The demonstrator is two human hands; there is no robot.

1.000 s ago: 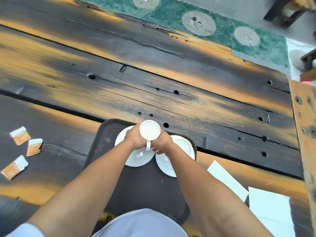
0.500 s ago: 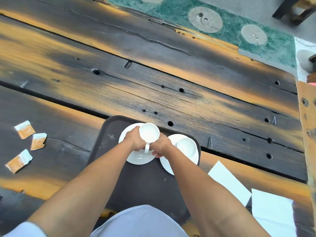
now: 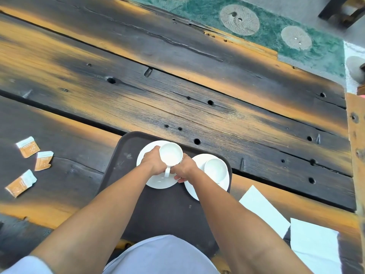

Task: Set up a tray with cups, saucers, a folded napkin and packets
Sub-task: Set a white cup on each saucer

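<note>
A dark brown tray [image 3: 126,155] lies at the table's near edge with two white saucers on it. Over the left saucer [image 3: 160,183] both my hands hold a white cup [image 3: 170,154], its handle pointing toward me. My left hand [image 3: 153,162] grips the cup's left side and my right hand [image 3: 184,169] grips its right side. The right saucer [image 3: 225,184] carries a second white cup [image 3: 215,168]. Three orange-and-white packets [image 3: 28,146] [image 3: 43,160] [image 3: 20,182] lie on the table left of the tray. Two white napkins [image 3: 264,211] [image 3: 314,248] lie to the right.
The table [image 3: 177,82] is dark scorched wood with wide plank gaps and bolt holes. Beyond its far edge is a green rug [image 3: 276,22] and dark chair legs [image 3: 339,12] at the top right. A lighter wooden board [image 3: 356,155] borders the right side.
The cup has come down closer to the left saucer between both hands. The right cup shows more now that my right hand has shifted left.
</note>
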